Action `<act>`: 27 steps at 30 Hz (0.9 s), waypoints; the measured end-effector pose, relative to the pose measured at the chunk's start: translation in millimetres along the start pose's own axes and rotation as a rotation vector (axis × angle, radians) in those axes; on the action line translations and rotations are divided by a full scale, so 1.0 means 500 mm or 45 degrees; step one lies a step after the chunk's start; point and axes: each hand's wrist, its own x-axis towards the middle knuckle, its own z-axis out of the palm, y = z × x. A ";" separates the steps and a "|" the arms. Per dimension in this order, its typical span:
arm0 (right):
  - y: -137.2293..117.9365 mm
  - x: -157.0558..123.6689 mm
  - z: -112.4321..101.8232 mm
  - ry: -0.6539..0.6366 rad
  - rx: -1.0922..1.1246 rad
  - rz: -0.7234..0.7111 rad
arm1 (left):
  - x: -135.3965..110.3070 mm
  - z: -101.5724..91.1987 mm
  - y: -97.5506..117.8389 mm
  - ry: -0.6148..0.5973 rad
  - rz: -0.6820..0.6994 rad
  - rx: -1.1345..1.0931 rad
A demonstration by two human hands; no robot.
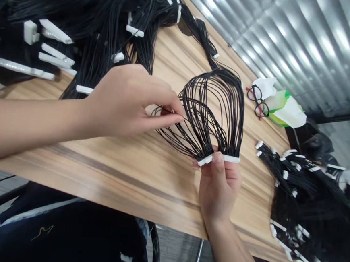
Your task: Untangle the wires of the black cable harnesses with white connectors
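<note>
Right grip [219,187] closes narrow on the white connector [213,159] of a black wire harness [213,109] fanning beyond it over the wooden counter [129,172]; left grip [128,103] pinches its wire strands [166,122].

Ribbed silver metal wall [302,48]: white streaks of glare, upper right of the frame.
Light wooden tabletop [105,170]: bright, softly shadowed.
Thin black wire loops [213,109]: sharp, unblurred.
Frame edges: slight wide-angle bowing.

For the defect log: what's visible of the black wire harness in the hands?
The wire harness is many thin black insulated wires, splayed into open loops. Its lower end terminates in two white plastic connector strips gripped by the right hand; the left hand pinches strands at one side. The top narrows into a bundle, above the wooden table.
</note>
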 end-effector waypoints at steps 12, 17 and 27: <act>0.016 -0.021 -0.004 -0.090 0.010 -0.012 | -0.016 0.005 0.035 0.099 0.439 0.311; 0.019 -0.023 -0.002 -0.074 -0.111 -0.032 | -0.015 0.012 0.035 0.177 0.547 0.311; 0.018 -0.019 0.004 -0.081 -0.266 -0.104 | -0.004 0.014 0.049 -0.085 0.449 0.243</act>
